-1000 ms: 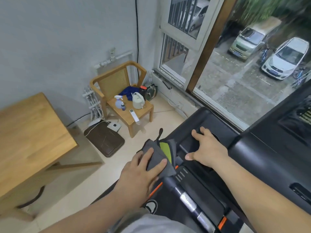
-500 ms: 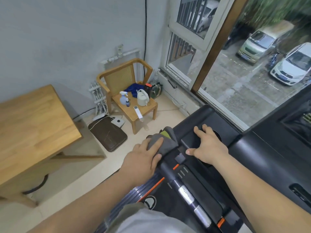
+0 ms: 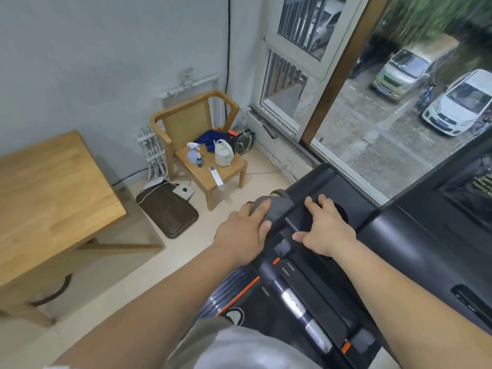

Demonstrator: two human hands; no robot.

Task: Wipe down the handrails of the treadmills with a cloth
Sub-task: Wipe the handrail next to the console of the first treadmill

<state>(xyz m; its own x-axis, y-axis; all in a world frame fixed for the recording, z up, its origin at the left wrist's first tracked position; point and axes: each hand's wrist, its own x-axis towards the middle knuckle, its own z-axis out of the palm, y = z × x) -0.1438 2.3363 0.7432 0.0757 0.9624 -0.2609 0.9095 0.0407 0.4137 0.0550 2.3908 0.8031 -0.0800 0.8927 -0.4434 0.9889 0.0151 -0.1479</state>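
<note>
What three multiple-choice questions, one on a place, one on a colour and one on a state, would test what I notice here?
1. Where does the spray bottle stand? A. wooden table B. chair seat C. floor
2. What colour is most of the cloth? A. grey B. red C. white
3. What is the right hand doing? A. gripping the cloth B. resting flat on the treadmill C. lifting a bottle
Answers: 1 B: it stands on the seat beside a white kettle. 2 A: grey shows under the left hand. 3 B: its fingers lie on the black top, holding nothing.
</note>
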